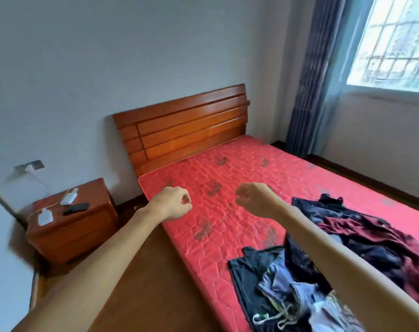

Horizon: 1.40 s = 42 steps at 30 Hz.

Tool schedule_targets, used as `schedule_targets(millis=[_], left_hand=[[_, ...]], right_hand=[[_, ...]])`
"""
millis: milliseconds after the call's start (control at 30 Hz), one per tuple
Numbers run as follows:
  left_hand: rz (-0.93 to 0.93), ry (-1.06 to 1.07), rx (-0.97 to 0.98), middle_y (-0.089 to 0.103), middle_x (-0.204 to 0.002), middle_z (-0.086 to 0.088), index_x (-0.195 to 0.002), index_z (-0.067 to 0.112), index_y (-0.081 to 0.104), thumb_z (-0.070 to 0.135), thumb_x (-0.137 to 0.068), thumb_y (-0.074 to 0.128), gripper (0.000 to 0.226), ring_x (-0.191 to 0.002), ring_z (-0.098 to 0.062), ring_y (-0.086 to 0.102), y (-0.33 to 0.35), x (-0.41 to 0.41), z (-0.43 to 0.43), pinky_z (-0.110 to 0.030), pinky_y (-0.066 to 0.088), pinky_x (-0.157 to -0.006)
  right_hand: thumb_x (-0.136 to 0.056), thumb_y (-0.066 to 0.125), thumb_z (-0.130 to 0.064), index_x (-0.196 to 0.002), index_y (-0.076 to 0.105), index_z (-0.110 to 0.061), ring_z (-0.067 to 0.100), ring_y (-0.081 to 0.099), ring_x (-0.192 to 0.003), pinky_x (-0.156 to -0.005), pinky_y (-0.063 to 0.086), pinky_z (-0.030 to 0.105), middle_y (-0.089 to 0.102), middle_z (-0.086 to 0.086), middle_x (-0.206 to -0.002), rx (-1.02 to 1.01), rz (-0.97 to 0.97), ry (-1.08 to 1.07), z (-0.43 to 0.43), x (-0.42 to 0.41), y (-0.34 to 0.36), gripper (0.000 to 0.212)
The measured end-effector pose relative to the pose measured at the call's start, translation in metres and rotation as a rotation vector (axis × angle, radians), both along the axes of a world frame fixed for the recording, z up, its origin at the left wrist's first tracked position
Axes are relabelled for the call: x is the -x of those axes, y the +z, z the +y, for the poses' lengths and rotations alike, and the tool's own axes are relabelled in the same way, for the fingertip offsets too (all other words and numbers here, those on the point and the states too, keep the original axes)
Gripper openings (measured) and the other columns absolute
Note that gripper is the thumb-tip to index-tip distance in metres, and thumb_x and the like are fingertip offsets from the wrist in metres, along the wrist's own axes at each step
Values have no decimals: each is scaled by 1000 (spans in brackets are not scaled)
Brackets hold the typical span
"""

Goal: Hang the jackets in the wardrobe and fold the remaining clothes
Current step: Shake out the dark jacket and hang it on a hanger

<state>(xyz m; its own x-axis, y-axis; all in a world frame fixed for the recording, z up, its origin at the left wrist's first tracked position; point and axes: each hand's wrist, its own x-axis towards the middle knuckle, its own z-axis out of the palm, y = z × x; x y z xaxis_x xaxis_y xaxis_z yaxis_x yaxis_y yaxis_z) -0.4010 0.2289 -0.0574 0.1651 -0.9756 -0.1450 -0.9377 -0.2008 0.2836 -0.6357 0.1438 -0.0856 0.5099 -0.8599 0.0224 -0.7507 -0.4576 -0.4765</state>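
A heap of clothes lies on the right side of the red mattress [211, 236]. It holds dark red and black garments [371, 240] and, nearer me, black and pale blue pieces with a drawstring [287, 283]. Both my arms reach out over the bare part of the mattress, left of the heap. My left hand [172, 203] has its fingers curled with thumb against forefinger and holds nothing. My right hand [256, 200] is also curled and empty. No wardrobe is in view.
A wooden headboard [184, 125] stands against the far wall. A wooden nightstand [72, 226] at the left carries chargers and a dark phone. Brown floor [141, 283] runs between nightstand and bed. A blue curtain [311, 92] and a barred window [395, 39] are at the right.
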Motion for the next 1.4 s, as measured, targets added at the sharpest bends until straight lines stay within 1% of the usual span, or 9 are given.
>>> schedule_targets(millis=[233, 300, 400, 533, 700, 900, 1000, 1267, 1400], left_hand=[[-16, -249, -147, 69, -113, -2, -112, 25, 68, 38, -93, 60, 25, -97, -21, 68, -38, 122, -74, -39, 56, -91], [-21, -327, -179, 69, -112, -1, -112, 25, 68, 38, -93, 60, 24, -97, -20, 68, -50, 154, -92, -39, 57, -90], [-19, -448, -235, 70, -109, 0, -111, 23, 69, 35, -94, 59, 23, -92, -16, 67, -70, 202, -116, -37, 57, -88], [-20, -602, -292, 71, -109, -1, -113, 18, 69, 30, -95, 57, 24, -92, -15, 67, -95, 262, -147, -34, 57, -87], [-12, -756, -354, 71, -105, 0, -109, 19, 70, 31, -93, 58, 23, -92, -17, 67, -133, 325, -186, -37, 57, -86], [25, -914, -472, 75, -100, 1, -104, 22, 71, 29, -91, 57, 21, -92, -19, 67, -208, 397, -222, -37, 55, -85], [68, -921, -560, 75, -98, 2, -107, 21, 70, 27, -91, 54, 22, -92, -17, 68, -257, 426, -237, -35, 55, -84], [165, -635, -609, 72, -96, 4, -98, 29, 67, 32, -88, 53, 17, -94, -19, 65, -405, 461, -320, -34, 53, -86], [144, -605, -604, 72, -108, -1, -110, 27, 66, 28, -89, 52, 26, -102, -24, 65, -497, 468, -350, -36, 51, -90]], right_hand=[[-96, 52, -26, -103, 69, -16, 10, 46, -67, -62, 35, 19, 50, -10, -74, -59, 122, -256, -13, 152, -36, 22], [-95, 51, -20, -98, 70, -11, 13, 53, -71, -65, 44, 19, 57, -4, -76, -140, 78, -326, -11, 191, -50, 22], [-89, 56, -16, -86, 67, 4, 29, 65, -87, -80, 54, 41, 68, 14, -88, -207, -19, -457, -2, 244, -66, 23], [-87, 56, -16, -78, 67, -6, 28, 61, -82, -75, 48, 36, 68, 8, -80, -227, -4, -632, 10, 298, -86, 18], [-89, 57, -21, -121, 67, -12, 24, 63, -112, -95, 49, 33, 70, 7, -119, -338, -50, -868, 11, 349, -132, 34], [-92, 57, -19, -119, 63, -9, 25, 62, -107, -87, 46, 31, 67, 8, -113, -486, -99, -1098, 16, 388, -206, 29], [-87, 54, -13, -114, 63, -3, 28, 62, -106, -94, 48, 40, 68, 11, -111, -599, -145, -1176, 14, 399, -251, 30], [-94, 54, -23, -130, 56, -14, 20, 57, -116, -97, 44, 30, 64, 3, -123, -738, -222, -1258, -75, 420, -380, 37], [-93, 53, -21, -127, 57, -14, 21, 61, -108, -93, 44, 29, 66, -1, -100, -787, -357, -1277, -144, 407, -465, 35]])
